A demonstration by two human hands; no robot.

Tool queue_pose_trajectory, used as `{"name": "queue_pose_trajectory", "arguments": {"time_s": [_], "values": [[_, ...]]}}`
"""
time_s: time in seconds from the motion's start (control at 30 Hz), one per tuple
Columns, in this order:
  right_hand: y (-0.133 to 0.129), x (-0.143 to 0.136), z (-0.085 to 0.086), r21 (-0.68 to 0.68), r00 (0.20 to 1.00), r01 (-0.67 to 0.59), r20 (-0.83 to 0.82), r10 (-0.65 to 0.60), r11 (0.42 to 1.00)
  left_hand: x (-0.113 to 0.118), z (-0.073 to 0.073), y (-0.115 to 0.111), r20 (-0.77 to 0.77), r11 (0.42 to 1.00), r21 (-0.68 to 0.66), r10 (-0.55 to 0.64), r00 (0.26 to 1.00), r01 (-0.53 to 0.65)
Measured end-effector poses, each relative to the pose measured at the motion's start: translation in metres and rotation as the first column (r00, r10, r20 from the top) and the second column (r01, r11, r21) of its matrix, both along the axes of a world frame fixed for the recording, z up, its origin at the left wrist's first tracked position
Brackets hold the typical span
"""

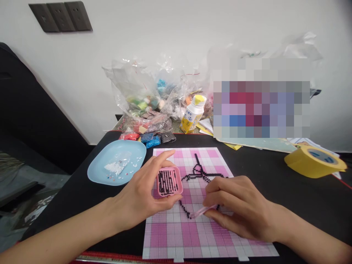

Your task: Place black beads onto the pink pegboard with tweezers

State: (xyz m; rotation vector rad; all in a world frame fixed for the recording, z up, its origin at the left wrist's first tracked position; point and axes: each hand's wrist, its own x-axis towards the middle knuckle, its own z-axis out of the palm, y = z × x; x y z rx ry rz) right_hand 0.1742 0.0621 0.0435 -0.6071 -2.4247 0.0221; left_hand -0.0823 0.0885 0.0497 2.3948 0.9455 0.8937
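Between its thumb and fingers, my left hand [148, 185] holds a small pink tray [169, 180] with rows of black beads. My right hand [239, 207] is closed on a thin pink pen-like tool [203, 210], whose tip is at the lower end of a line of black beads [184, 209]. Both hands are over a pink and white checked pegboard [176, 251]. More black beads form an outline on the board, with a straight stem [196, 159] near the top. My right hand hides part of the outline.
A blue plate [96, 167] with white beads lies at the left. Bead packets [153, 142], plastic bags [132, 84] and a yellow and white bottle [192, 114] stand behind the board. Yellow tape [308, 163] lies at the right. A blurred block covers the back right.
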Motion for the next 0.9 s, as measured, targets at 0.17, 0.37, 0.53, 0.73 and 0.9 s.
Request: {"name": "queue_pose_trajectory", "arguments": {"time_s": [0.17,0.37,0.53,0.73,0.9], "values": [[-0.0003,-0.001,-0.0009,-0.043,0.999,-0.029,0.041,0.031,0.999,-0.0003,-0.0013,0.0003,0.003,1.0,0.013,-0.003,1.0,0.003],[0.0004,-0.0014,-0.0035,-0.045,0.998,-0.037,0.041,0.039,0.998,-0.0004,-0.0022,-0.001,0.001,1.0,-0.001,0.007,1.0,-0.007],[0.0009,-0.0014,-0.0021,-0.045,0.997,-0.036,0.061,0.039,0.998,0.0,-0.0017,-0.0015,0.006,1.0,-0.017,0.004,1.0,-0.003],[0.0012,-0.002,-0.0033,-0.034,0.997,-0.041,0.056,0.043,0.999,0.0009,-0.0012,-0.0016,0.014,0.999,-0.033,0.008,1.0,-0.008],[0.002,-0.0014,-0.0039,-0.023,0.998,-0.04,0.048,0.042,0.999,0.0004,-0.0014,-0.0015,0.012,1.0,-0.031,0.007,1.0,-0.006]]}}
